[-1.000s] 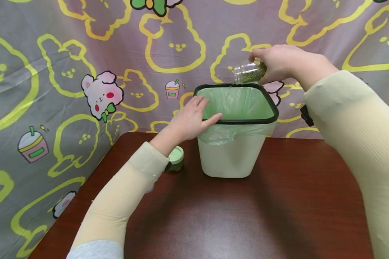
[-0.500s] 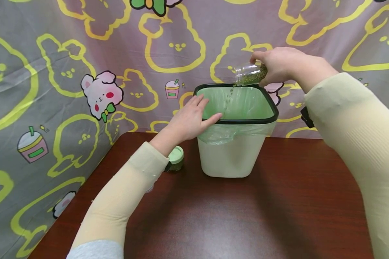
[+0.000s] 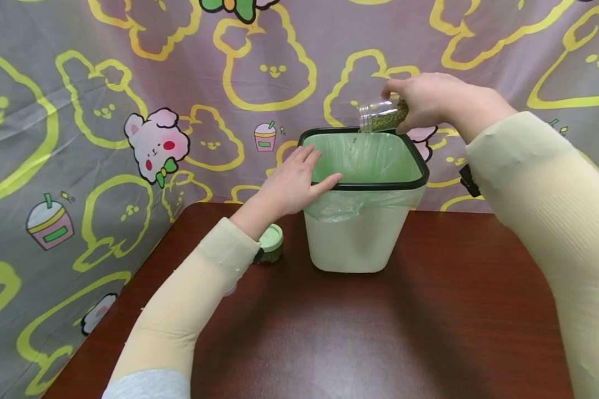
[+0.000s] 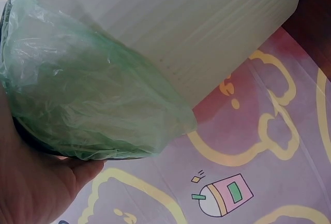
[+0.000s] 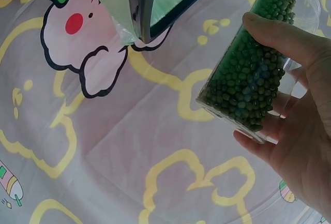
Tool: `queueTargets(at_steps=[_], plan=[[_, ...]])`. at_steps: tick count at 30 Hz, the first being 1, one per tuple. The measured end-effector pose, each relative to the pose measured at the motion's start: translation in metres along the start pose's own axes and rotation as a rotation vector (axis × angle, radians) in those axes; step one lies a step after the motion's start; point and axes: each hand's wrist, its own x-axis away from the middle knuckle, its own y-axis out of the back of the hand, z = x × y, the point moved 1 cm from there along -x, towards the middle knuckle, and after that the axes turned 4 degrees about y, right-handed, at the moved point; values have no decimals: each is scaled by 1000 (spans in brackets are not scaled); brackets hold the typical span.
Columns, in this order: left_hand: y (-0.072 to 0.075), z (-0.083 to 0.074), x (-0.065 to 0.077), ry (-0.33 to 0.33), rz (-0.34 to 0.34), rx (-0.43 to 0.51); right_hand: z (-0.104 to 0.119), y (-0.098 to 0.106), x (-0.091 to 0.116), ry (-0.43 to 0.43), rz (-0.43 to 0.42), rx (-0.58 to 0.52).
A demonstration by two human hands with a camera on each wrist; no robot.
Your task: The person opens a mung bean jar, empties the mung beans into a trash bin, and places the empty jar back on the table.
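Note:
My right hand (image 3: 431, 100) grips a clear jar (image 3: 374, 114), tipped nearly onto its side with its mouth over the far rim of the bin. Small green beans (image 5: 243, 81), like mung beans, lie along the jar's lower side in the right wrist view. A few specks fall below the mouth. Fingers and thumb wrap round the jar's base end. The white bin (image 3: 354, 244) has a black rim (image 3: 379, 186) and a green plastic liner (image 3: 339, 206) folded over it. On the rim's left corner rests my left hand (image 3: 292, 185), fingers straight and thumb out along the front edge.
A small jar with a pale green lid (image 3: 272, 237) stands left of the bin, partly behind my left forearm. Another small clear object (image 3: 231, 290) peeks out beside that sleeve. The brown table (image 3: 329, 332) meets a cartoon-patterned curtain (image 3: 179, 83) behind the bin and at left.
A stream of beans fell from the jar half a second ago; now only a few specks show. The jar has shifted slightly left. My left hand stays on the rim.

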Motion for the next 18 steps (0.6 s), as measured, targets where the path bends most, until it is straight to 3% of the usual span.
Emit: queueTargets(at_steps=[12, 18], plan=[[0, 0, 0, 2, 3, 4, -1, 5, 0, -7, 12, 6], [0, 0, 0, 2, 4, 6, -2, 11, 2, -5, -50, 15]])
